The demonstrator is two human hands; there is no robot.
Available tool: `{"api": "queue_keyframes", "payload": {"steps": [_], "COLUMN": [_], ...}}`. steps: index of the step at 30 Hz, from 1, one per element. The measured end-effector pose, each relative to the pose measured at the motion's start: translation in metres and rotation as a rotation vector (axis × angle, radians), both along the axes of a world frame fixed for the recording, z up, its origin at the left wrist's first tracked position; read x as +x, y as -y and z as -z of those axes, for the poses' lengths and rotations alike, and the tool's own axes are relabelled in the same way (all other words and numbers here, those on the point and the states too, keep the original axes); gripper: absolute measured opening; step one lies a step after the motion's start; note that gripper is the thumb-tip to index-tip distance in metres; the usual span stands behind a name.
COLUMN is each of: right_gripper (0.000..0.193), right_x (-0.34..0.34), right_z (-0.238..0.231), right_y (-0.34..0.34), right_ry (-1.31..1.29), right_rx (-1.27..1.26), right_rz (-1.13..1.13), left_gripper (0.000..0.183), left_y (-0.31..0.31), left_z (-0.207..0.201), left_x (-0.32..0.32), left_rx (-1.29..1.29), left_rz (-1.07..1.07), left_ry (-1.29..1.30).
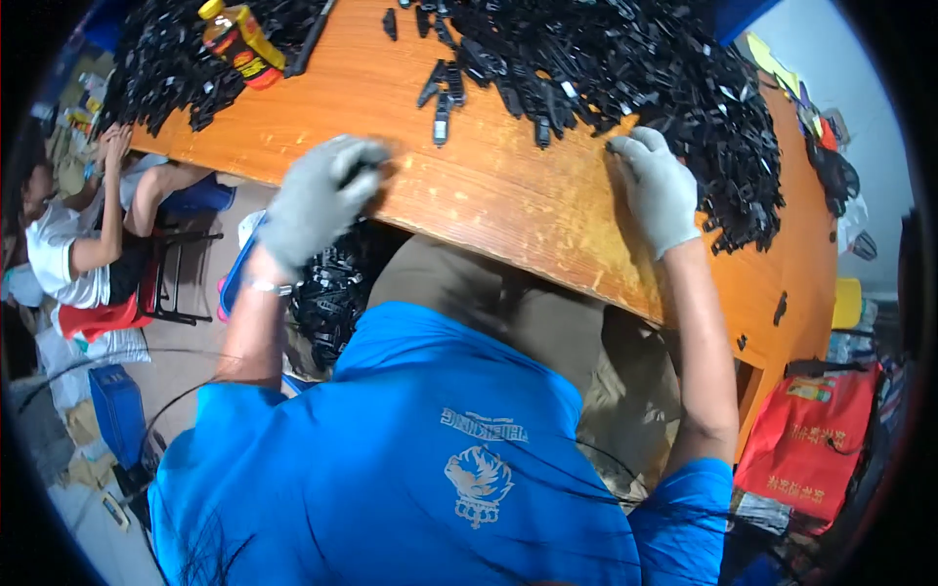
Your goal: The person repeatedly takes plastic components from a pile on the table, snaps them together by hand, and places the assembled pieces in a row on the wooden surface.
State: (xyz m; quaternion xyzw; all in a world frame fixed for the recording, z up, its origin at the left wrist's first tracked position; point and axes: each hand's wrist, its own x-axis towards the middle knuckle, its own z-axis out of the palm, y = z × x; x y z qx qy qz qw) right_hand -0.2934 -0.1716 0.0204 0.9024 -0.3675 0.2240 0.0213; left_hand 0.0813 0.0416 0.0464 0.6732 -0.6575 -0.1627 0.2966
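My left hand (324,203), in a grey glove, is over the table's near edge with its fingers curled in toward the thumb. Its fingertips are blurred, and what they hold, if anything, cannot be made out. My right hand (660,186), gloved alike, is at the near side of a large pile of small black plastic parts (625,59). Its fingers are bent and closed toward the thumb, hiding whatever may be between them. Between the hands, a few loose black parts with a light grey piece (442,125) lie on the wooden table (508,195).
A second black heap (166,68) lies at the far left, with a yellow-capped drink bottle (239,44) on it. Below the table's edge, a blue-rimmed container holds black parts (330,298). Another person (83,239) sits at left. A red bag (806,444) stands at right.
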Motion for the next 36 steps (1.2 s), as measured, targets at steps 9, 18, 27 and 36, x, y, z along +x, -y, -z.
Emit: {"api": "queue_keyframes", "payload": {"steps": [9, 18, 27, 36], "right_gripper": [0.012, 0.036, 0.013, 0.015], "right_x": [0.018, 0.066, 0.05, 0.081], "right_z": [-0.004, 0.013, 0.018, 0.008], "right_y": [0.038, -0.056, -0.079, -0.073], "right_ry": [-0.459, 0.486, 0.154, 0.183], "right_rx": [0.034, 0.62, 0.192, 0.342], "right_rz": [0.006, -0.166, -0.018, -0.112], "left_gripper": [0.029, 0.015, 0.02, 0.019], "left_y": [0.08, 0.061, 0.055, 0.059], "left_z": [0.044, 0.056, 0.058, 0.065], "left_x": [-0.048, -0.077, -0.077, -0.076], "left_rx": [-0.09, -0.275, -0.259, -0.19], "left_rz": [-0.256, 0.044, 0.056, 0.046], "left_ry": [0.295, 0.188, 0.186, 0.178]}}
